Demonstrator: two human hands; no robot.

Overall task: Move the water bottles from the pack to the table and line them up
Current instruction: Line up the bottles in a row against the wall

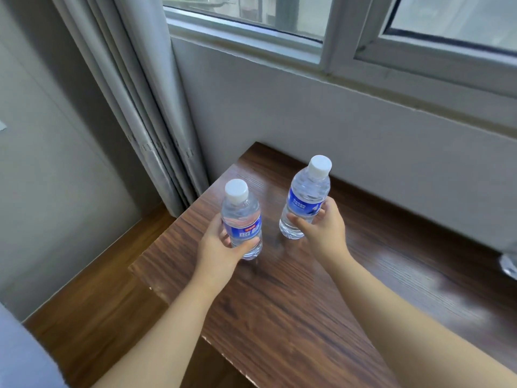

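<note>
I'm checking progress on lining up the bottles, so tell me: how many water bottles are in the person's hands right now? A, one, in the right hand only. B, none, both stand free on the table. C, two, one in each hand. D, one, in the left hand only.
C: the left hand wraps one water bottle and the right hand grips the other bottle, both upright over the wooden table.

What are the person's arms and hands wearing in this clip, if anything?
Nothing shows on them. Both forearms are bare up to the frame edge, with no sleeves in view. The left hand and right hand have no gloves, rings, watch or wristband visible.
</note>
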